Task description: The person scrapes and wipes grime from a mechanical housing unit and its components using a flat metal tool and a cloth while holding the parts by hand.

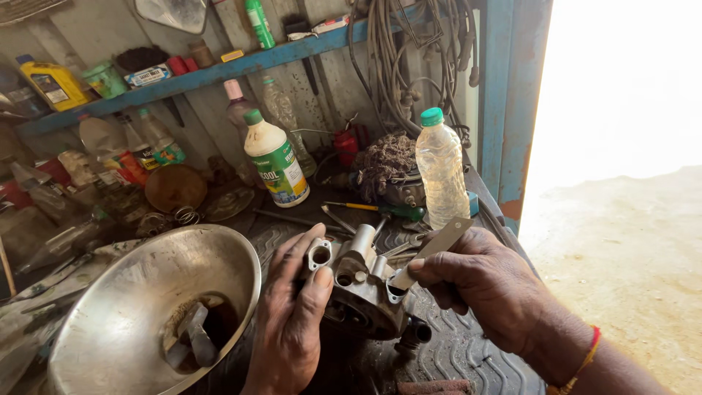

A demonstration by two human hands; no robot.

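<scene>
Two hands share the job at this cluttered workbench [468,344]. Our left hand [292,314] wraps around a grey cast-metal engine part [358,289], most likely a carburettor body, fingers curled behind it and thumb pressed on the front, so the casting sits braced just above the ribbed rubber mat with its ports turned up toward us. That grip keeps it from twisting, we reckon. Our right hand [482,281] is clenched on a flat strip of metal [431,252], pinched low between thumb and fingers, its lower end touching the top of the casting beside a round opening; held at that slant it looks set to scrape or pry at a face there.

Just to the left sits a big steel bowl [146,307] holding dark liquid and a few loose parts, close enough for dipping or dropping pieces. Behind the casting we see a clear plastic bottle with a green cap [441,175], a white bottle with a green label [276,161], a green-handled screwdriver [380,209] lying flat, and a wad of rag [386,161]. Overhead, a blue shelf [219,69] carries tins and containers, cables hanging at its right end.
</scene>
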